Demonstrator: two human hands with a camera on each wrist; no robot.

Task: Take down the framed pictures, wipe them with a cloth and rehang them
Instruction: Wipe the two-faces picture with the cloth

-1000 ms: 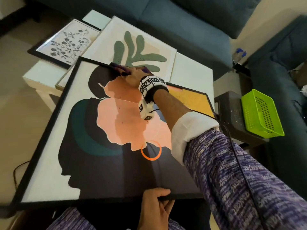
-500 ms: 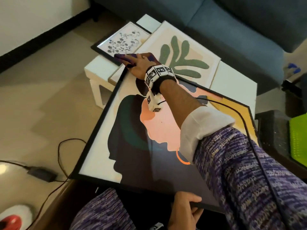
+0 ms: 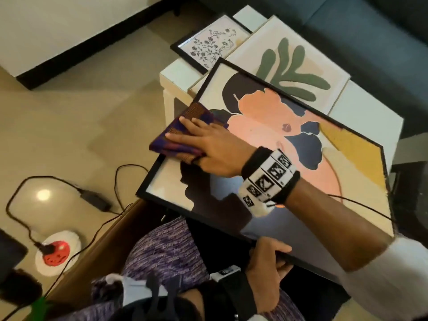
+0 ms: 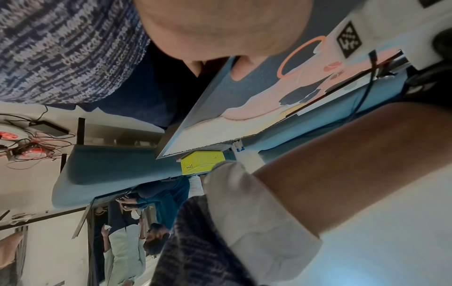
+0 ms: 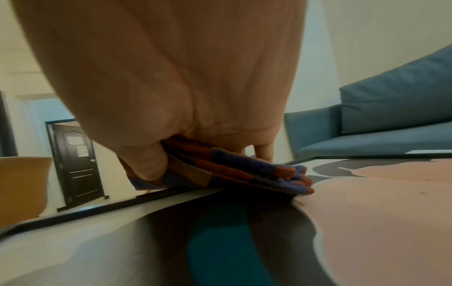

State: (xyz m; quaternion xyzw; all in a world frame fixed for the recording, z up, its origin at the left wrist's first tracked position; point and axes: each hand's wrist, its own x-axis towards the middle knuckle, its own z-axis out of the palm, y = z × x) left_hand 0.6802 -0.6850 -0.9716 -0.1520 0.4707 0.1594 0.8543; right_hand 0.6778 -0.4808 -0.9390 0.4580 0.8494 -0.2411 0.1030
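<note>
A large black-framed picture [image 3: 266, 126] with a dark profile and pink shapes lies tilted, its far end on the white table [image 3: 370, 117] and its near edge at my lap. My right hand [image 3: 208, 144] presses a folded purple-and-orange checked cloth [image 3: 183, 135] on the glass at the frame's left edge; the fingers lie flat on top and the thumb tucks under the cloth [image 5: 232, 170]. My left hand [image 3: 266, 258] grips the frame's near edge, thumb [image 4: 242, 67] on the glass.
A leaf picture [image 3: 289, 63] and a small floral picture [image 3: 208, 47] lie on the table behind. A blue sofa [image 3: 370, 31] stands beyond. A power adapter [image 3: 95, 200] with cables and a red socket [image 3: 55, 251] lie on the floor at left. A green basket [image 4: 203, 160] sits at right.
My right hand has slid the cloth from the frame's far top edge round its far left corner and down the left side toward me. The left hand keeps its grip.
</note>
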